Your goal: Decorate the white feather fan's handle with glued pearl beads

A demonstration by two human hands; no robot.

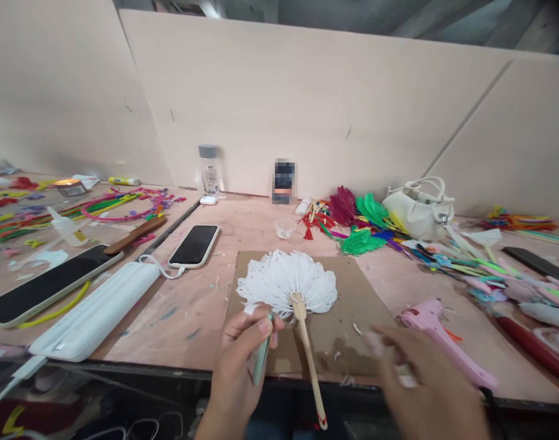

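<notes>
White feather fan full and fluffy already, lying on cardboard. Left hand pinching a thin green stick. Right hand blurry, grip unclear. Glue gun waiting nearby.

A craft workshop: a paint-smeared plywood tabletop walled by plain boards, strewn with dyed feathers, pipe cleaners, a pink glue gun and a white feather fan on cardboard.
</notes>
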